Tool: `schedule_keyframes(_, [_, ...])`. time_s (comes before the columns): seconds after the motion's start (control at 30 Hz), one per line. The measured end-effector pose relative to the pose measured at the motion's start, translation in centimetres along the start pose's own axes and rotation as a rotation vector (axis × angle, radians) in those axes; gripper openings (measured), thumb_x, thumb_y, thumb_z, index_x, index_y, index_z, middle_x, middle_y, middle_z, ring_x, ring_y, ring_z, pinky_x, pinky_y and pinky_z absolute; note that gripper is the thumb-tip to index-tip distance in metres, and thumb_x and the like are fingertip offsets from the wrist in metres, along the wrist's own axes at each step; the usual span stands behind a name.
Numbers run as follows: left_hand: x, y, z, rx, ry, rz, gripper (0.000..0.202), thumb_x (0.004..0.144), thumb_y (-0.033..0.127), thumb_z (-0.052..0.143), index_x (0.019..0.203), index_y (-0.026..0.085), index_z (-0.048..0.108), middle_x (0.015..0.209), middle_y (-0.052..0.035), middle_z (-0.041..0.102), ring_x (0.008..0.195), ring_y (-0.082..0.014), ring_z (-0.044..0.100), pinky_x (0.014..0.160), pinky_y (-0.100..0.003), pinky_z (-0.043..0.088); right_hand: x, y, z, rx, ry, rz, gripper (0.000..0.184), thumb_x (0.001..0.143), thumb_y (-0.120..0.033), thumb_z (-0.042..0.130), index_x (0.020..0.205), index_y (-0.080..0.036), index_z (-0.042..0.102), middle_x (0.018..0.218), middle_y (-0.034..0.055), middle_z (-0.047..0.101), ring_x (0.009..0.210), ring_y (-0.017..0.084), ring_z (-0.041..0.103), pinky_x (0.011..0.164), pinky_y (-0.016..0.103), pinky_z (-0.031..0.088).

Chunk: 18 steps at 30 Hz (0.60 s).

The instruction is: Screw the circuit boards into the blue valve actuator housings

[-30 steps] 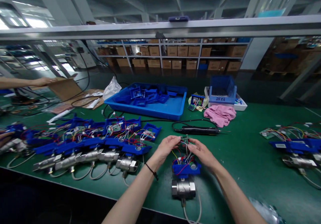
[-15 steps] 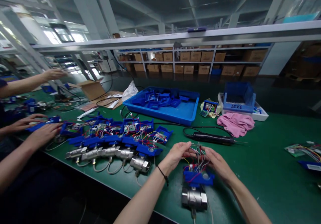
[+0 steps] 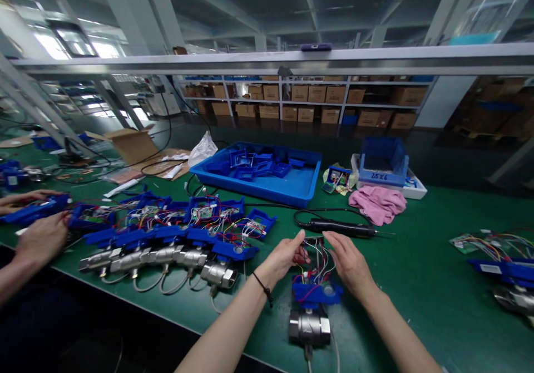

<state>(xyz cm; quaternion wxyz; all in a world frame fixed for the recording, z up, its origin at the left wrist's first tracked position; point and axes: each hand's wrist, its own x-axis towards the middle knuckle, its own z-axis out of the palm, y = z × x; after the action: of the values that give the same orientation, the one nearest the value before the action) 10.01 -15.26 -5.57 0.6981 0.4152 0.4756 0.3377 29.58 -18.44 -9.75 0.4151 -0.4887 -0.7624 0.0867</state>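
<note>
In front of me a metal ball valve [image 3: 309, 327] stands on the green table with a blue housing [image 3: 316, 293] on top. Red, white and yellow wires rise from the housing to a small circuit board [image 3: 314, 241], seen nearly edge-on. My left hand [image 3: 284, 257] pinches the board's left side, thumb uppermost, its other fingers partly hidden among the wires. At the board's right end is my right hand [image 3: 349, 263], fingers stretched out and close together, the tips at or touching the edge. Behind the hands lies a black electric screwdriver [image 3: 342, 227] with a long thin bit.
A row of similar valves [image 3: 217, 273] with wired blue housings fills the left side. Beyond stand a blue tray [image 3: 287, 186] of housings, a pink cloth [image 3: 377, 203] and a blue bin [image 3: 384, 164]. A co-worker's hand [image 3: 44, 239] works at far left. Another wired unit [image 3: 507, 270] lies right.
My view has turned slightly right, so the scene sits further left. My right hand's fingers have straightened beside the board. The co-worker's raised arm is out of view.
</note>
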Motion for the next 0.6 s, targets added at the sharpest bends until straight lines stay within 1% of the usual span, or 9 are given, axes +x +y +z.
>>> schedule_keyframes(0.1, [0.4,0.1,0.1,0.046,0.006,-0.045,0.067,0.060,0.081,0.053,0.053,0.014,0.054,0.047,-0.0019,0.057,0.046,-0.0127,0.056,0.054,-0.027,0.044,0.4,0.6,0.8,-0.154,0.015,-0.147,0.041,0.087,-0.016,0.047,0.126,-0.027,0.055,0.128,0.0084,0.056,0.119,0.022,0.050,0.100,0.043,0.046])
schedule_keyframes(0.17, [0.6,0.2,0.1,0.098,0.002,-0.069,0.071,0.059,0.084,0.050,0.052,0.014,0.055,0.046,-0.0026,0.056,0.048,-0.0146,0.057,0.054,-0.028,0.044,0.5,0.9,1.4,-0.241,0.050,-0.210,0.040,0.087,-0.014,0.047,0.124,-0.025,0.056,0.125,0.0102,0.057,0.118,0.023,0.050,0.098,0.042,0.048])
schedule_keyframes(0.3, [0.6,0.8,0.1,0.253,0.007,-0.087,0.073,0.061,0.085,0.044,0.048,0.014,0.055,0.046,-0.0052,0.056,0.047,-0.0158,0.057,0.054,-0.029,0.044,0.1,0.9,2.1,-0.356,0.144,-0.282,0.039,0.087,-0.016,0.047,0.125,-0.021,0.055,0.118,0.0126,0.058,0.113,0.024,0.052,0.092,0.042,0.050])
schedule_keyframes(0.4, [0.3,1.5,0.2,0.412,-0.001,-0.071,0.075,0.067,0.084,0.037,0.047,0.014,0.057,0.049,-0.0095,0.061,0.047,-0.0180,0.059,0.055,-0.031,0.045,-0.5,0.9,2.5,-0.391,0.223,-0.316,0.038,0.088,-0.020,0.045,0.125,-0.017,0.054,0.112,0.0136,0.060,0.107,0.025,0.054,0.087,0.041,0.051])
schedule_keyframes(0.43, [0.2,1.9,0.2,0.472,0.002,-0.054,0.075,0.070,0.082,0.036,0.049,0.014,0.059,0.051,-0.0109,0.063,0.048,-0.0193,0.060,0.054,-0.032,0.046,-0.7,1.0,2.7,-0.412,0.253,-0.325,0.038,0.089,-0.022,0.044,0.126,-0.016,0.053,0.110,0.0139,0.061,0.105,0.025,0.054,0.086,0.041,0.051])
schedule_keyframes(0.5, [0.1,3.0,0.1,0.605,0.038,0.015,0.067,0.072,0.077,0.043,0.058,0.014,0.064,0.056,-0.0118,0.067,0.053,-0.0221,0.063,0.056,-0.033,0.047,-1.1,1.4,3.0,-0.488,0.300,-0.329,0.040,0.091,-0.028,0.041,0.127,-0.014,0.051,0.110,0.0139,0.061,0.103,0.026,0.055,0.087,0.040,0.049])
schedule_keyframes(0.6, [0.8,5.8,-1.0,0.824,0.172,0.197,0.047,0.070,0.062,0.061,0.079,0.016,0.069,0.066,-0.0100,0.071,0.070,-0.0263,0.066,0.069,-0.034,0.048,-1.4,2.3,3.3,-0.547,0.319,-0.344,0.045,0.093,-0.034,0.035,0.132,-0.014,0.046,0.109,0.0130,0.062,0.101,0.026,0.056,0.089,0.038,0.045])
